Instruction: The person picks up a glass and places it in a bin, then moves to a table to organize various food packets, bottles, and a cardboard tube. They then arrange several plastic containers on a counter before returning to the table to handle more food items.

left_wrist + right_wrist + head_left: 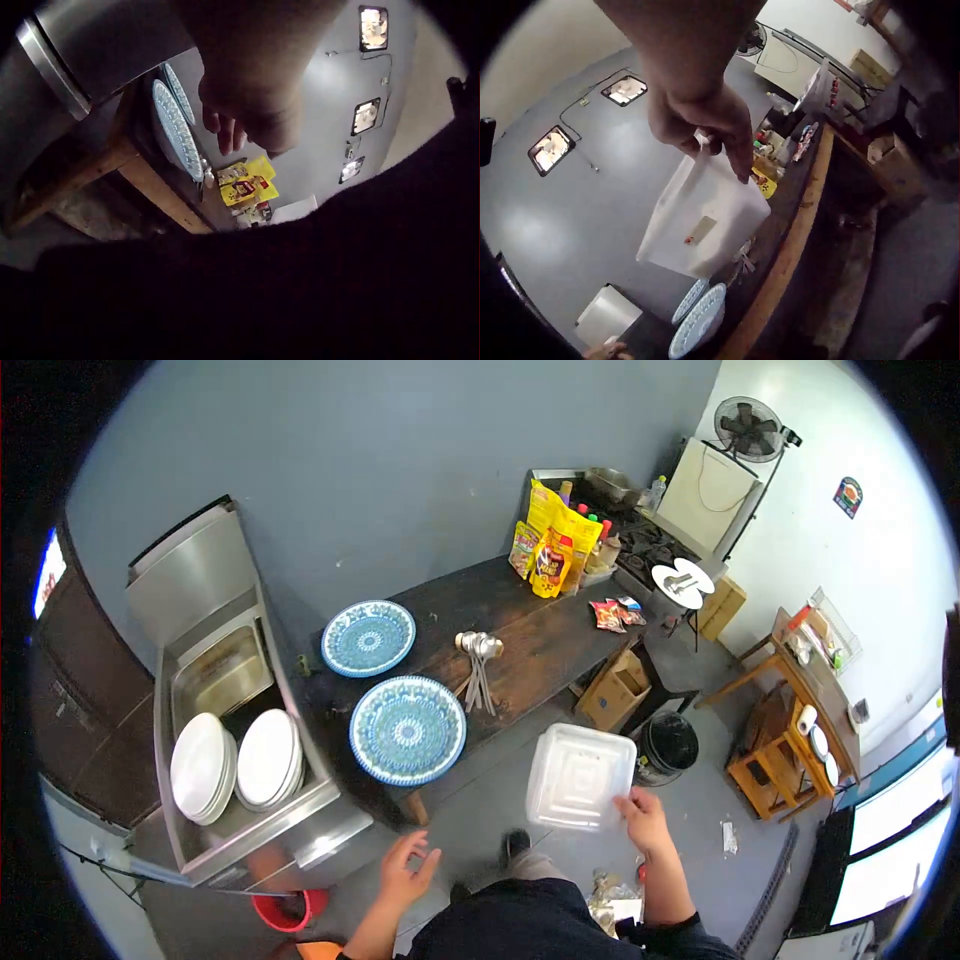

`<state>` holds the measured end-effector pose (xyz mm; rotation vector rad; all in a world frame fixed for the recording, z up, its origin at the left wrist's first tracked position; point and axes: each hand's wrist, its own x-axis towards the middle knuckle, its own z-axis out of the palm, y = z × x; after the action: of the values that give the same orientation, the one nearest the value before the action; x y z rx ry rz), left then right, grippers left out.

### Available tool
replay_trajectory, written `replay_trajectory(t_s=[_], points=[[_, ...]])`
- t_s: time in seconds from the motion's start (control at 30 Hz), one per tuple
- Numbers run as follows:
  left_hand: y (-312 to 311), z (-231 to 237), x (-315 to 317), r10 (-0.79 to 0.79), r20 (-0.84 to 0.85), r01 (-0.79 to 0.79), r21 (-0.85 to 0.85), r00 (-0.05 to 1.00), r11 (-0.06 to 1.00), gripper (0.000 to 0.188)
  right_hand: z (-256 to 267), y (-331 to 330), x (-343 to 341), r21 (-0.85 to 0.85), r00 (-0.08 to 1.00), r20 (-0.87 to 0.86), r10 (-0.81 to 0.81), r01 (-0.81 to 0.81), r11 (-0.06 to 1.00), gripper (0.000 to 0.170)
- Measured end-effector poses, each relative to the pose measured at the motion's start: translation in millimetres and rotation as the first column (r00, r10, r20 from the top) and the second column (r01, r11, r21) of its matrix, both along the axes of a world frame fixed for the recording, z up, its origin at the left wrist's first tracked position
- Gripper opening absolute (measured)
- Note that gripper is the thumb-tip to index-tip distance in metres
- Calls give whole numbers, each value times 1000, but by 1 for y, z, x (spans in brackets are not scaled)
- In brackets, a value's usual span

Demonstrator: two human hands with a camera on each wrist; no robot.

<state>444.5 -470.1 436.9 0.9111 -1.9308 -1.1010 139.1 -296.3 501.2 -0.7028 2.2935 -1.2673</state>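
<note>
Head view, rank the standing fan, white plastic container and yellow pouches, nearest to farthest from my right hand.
1. White plastic container: held at its edge by the right hand.
2. Yellow pouches: ahead, on the dark table.
3. Standing fan: back right, beyond the stove.

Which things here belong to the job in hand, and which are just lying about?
Belongs to the job:
- white plastic container, held by the right hand

Apparently just lying about:
- yellow pouch
- cardboard box
- fan
</note>
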Motion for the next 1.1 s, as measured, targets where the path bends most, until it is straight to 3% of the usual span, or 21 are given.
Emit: replay_trajectory(t_s=[0.07, 0.1, 0.2, 0.27, 0.33, 0.4, 0.5, 0.63, 0.73, 0.77, 0.87, 1.1], points=[[-19, -5, -20, 22, 16, -22, -11, 1000, 1000, 33, -4, -40, -46, -48, 999, -47, 6, -8, 999, 15], [-28, -7, -30, 42, 29, -41, -17, 999, 999, 33, -5, -65, -69, -54, 977, -208, 40, -53, 997, 17], [-58, -4, -66, 135, 30, -134, -40, 990, 990, 33, 1, -155, -134, -68, 960, -228, 164, -183, 981, 17], [-82, -4, -92, 237, 9, -236, -45, 972, 971, 29, -23, -225, -190, -57, 928, -283, 243, -269, 961, 17], [-100, -3, -116, 341, 2, -340, -80, 940, 937, 26, -20, -300, -223, -141, 870, -357, 340, -410, 901, 19], [-116, 12, -142, 420, 65, -414, -85, 905, 906, 23, -17, -372, -247, -60, 884, -250, 394, -421, 905, 20], [-130, 27, -172, 490, 123, -472, -147, 863, 869, 26, -41, -471, -284, -91, 781, -353, 515, -577, 812, 23], [-137, 28, -197, 587, 128, -580, -93, 799, 809, 29, -85, -569, -308, 31, 731, -227, 643, -654, 755, 26], [-130, 25, -204, 697, 168, -695, -80, 698, 715, 27, -104, -603, -311, 95, 727, -154, 669, -664, 742, 25], [-129, 24, -204, 719, 155, -717, -79, 677, 693, 25, -111, -609, -311, 30, 756, -61, 651, -651, 759, 24], [-129, 23, -209, 782, 186, -776, -121, 596, 620, 23, -125, -626, -314, 34, 745, -140, 653, -655, 755, 23], [-140, 30, -225, 790, 204, -782, -137, 578, 608, 23, -109, -638, -308, 115, 704, -144, 696, -687, 718, 25]])
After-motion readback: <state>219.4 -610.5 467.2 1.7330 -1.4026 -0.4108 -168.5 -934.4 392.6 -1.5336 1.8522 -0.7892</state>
